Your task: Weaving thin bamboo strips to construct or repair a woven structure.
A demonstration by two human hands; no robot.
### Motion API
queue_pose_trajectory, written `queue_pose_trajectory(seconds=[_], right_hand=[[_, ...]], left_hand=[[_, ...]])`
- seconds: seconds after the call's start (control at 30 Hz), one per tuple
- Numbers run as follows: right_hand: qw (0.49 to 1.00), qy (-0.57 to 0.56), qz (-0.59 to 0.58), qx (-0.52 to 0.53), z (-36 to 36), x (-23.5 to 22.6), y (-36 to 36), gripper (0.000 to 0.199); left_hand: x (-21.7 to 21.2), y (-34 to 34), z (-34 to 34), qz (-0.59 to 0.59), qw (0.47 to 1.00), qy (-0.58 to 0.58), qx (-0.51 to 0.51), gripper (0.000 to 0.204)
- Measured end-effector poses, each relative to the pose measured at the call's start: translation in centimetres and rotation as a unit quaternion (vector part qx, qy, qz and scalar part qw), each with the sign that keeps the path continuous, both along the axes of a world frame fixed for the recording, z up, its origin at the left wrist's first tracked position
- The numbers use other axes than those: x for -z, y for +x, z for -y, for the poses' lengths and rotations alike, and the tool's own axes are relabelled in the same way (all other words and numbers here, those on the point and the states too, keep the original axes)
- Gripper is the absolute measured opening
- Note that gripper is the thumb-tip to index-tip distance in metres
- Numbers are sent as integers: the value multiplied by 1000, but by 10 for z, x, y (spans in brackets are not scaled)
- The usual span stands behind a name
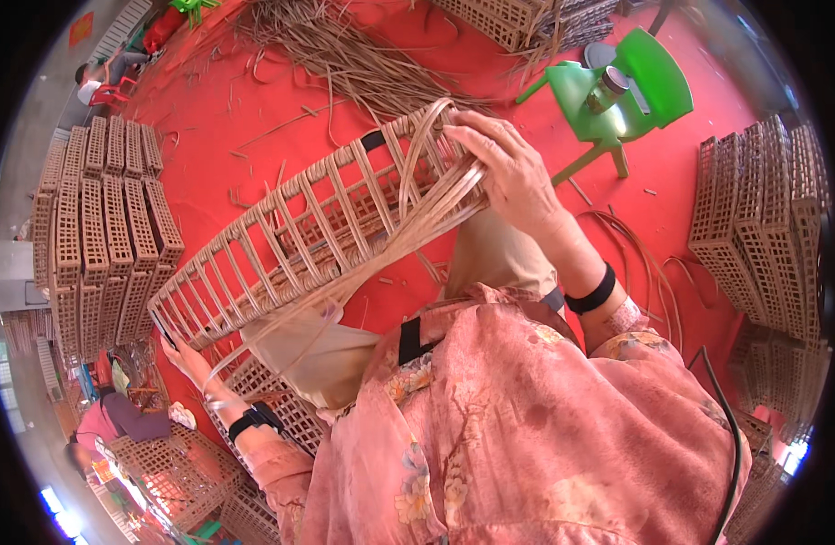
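Note:
A long woven basket frame (pixel 295 195) of brown rattan-like strips, with an open lattice side, slants across my lap from lower left to upper right. My right hand (pixel 513 168) is closed over its upper right end, where a bundle of loose strips (pixel 408 232) also passes under the fingers. At the lower left corner, my left hand (pixel 188 363) grips the frame's end; its fingers are partly hidden. The loose strips trail down along the near side of the frame toward my left arm. One black mark shows on the upper rim.
Lattice baskets (pixel 99 227) stand stacked on the left, with more stacks (pixel 754 218) on the right. A green chair (pixel 617 95) holds a jar (pixel 608 89). Loose strips (pixel 345 59) lie heaped on the red floor (pixel 208 118). Another person (pixel 131 413) sits at lower left.

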State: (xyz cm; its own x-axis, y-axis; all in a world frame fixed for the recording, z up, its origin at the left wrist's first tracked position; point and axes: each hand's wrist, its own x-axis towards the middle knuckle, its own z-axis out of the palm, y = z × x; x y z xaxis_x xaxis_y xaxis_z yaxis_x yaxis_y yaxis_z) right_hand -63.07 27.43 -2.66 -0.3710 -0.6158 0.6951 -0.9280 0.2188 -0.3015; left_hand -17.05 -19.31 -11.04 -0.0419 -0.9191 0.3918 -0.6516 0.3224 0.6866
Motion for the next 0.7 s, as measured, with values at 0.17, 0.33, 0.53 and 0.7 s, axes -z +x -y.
queue_pose_trajectory(seconds=[0.17, 0.33, 0.53, 0.7], right_hand=[[991, -16, 124, -53, -3, -3, -5, 61], [947, -159, 269, -76, -19, 12, -25, 49], [657, -534, 527, 76, -131, 91, -89, 40], [448, -612, 600, 255, -260, 230, -78, 26]], left_hand=[[2, 7, 15, 140, 990, -36, 2, 59], [-31, -18, -21, 273, 957, -30, -95, 54], [-96, -112, -141, 33, 970, -202, 130, 37], [-133, -189, -217, -194, 926, 55, 318, 34]])
